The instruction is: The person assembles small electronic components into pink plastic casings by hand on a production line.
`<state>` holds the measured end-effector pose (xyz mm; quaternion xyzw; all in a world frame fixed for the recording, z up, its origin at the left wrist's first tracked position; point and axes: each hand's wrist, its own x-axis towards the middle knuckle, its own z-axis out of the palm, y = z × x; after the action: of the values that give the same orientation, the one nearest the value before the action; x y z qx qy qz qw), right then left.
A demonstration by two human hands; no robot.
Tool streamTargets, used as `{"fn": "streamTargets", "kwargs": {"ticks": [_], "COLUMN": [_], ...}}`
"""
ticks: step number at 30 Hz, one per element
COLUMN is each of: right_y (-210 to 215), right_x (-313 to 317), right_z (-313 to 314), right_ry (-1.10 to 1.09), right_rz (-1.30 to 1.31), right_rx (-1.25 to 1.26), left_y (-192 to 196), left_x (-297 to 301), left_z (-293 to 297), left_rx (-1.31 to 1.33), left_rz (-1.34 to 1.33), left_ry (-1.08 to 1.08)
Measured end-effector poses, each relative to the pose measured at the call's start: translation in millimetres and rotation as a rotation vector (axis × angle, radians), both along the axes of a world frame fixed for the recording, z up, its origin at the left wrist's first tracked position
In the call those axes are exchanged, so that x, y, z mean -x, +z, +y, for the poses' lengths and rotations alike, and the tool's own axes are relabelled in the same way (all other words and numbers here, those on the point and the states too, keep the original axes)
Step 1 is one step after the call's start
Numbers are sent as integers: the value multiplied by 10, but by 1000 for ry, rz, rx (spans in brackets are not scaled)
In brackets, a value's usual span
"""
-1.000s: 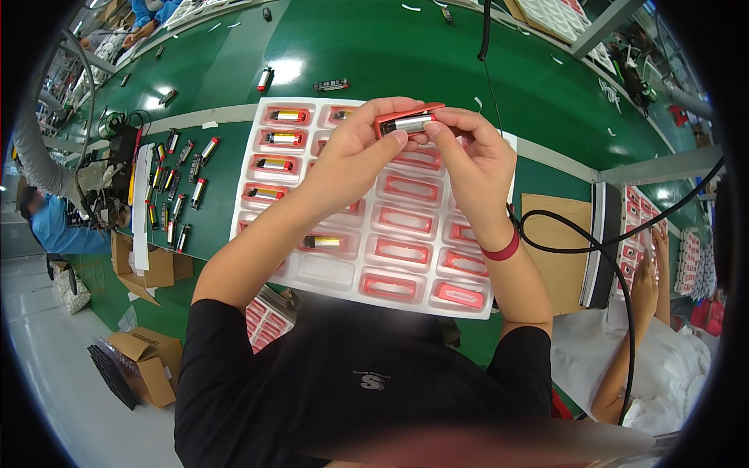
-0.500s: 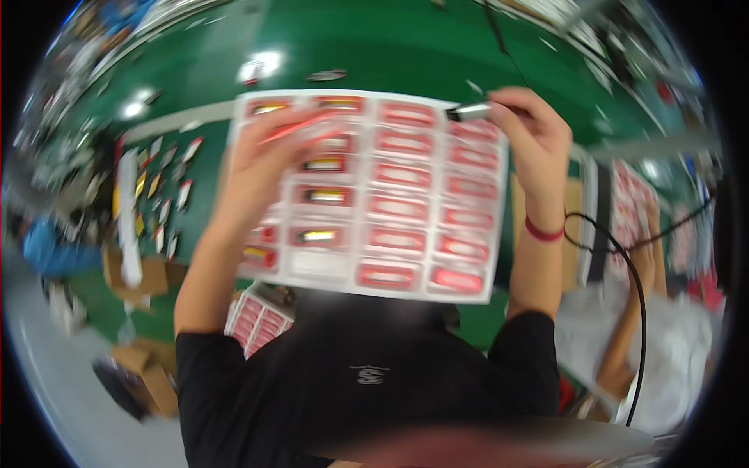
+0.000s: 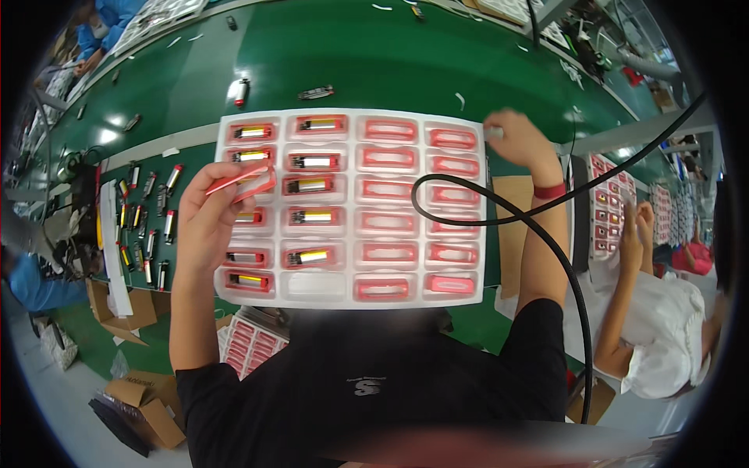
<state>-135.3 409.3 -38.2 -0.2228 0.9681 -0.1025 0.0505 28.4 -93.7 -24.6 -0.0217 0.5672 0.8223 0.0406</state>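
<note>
My left hand [image 3: 207, 214] is closed on a red translucent plastic shell [image 3: 259, 184], holding it over the left side of a white tray [image 3: 316, 286]. In the tray's two left columns, red shells contain silver-and-yellow cylinders with black ends, such as this battery-like insert [image 3: 314, 217]. The right columns hold red shells [image 3: 386, 253] without such inserts. One compartment in the front row has no shell. Beyond the tray's far right corner, my right hand [image 3: 521, 140] has curled, slightly blurred fingers; a small pale thing shows at their tips, its kind unclear.
Several loose inserts [image 3: 169, 226] lie on the green table [image 3: 359, 58] to the left, with a few more beyond the tray. A black cable [image 3: 538, 222] loops across the view over the tray's right side. At right, a co-worker [image 3: 663, 335] handles another tray.
My left hand has moved left and nearer with the red shell. My right hand has shifted slightly farther away; the dark-and-silver piece it held no longer shows plainly. The cable now crosses the tray.
</note>
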Motion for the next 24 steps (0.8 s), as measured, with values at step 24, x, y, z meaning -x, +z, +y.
{"fn": "streamTargets", "kwargs": {"ticks": [24], "right_y": [448], "right_x": [-341], "right_z": [-1566], "right_ry": [-64], "right_rz": [-823], "right_rx": [1465], "left_y": [200], "left_x": [364], "left_z": [841], "left_rx": [-99], "left_rz": [-20], "left_ry": [-118]}}
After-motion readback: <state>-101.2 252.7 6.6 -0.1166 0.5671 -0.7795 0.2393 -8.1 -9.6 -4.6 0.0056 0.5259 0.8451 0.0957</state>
